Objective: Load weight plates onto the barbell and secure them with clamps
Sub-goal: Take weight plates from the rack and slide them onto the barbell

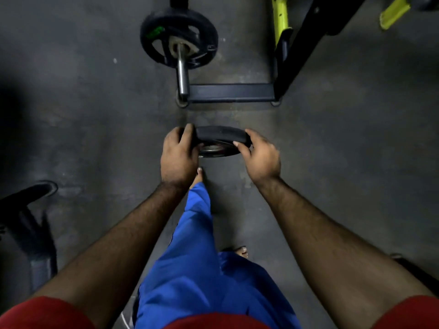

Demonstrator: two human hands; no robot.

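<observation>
The left hand (179, 154) and right hand (259, 155) grip opposite edges of a weight plate (222, 138), carried short of the barbell (183, 72), which already bears one plate (178, 41). Next, I judge, line its hole up with the bar's bare end.

The head view is dim, with a brighter patch on the floor (308, 143) in the middle, dark vignetted corners, wide-angle bending at the edges, and slight motion blur on the plate (178, 41).
</observation>
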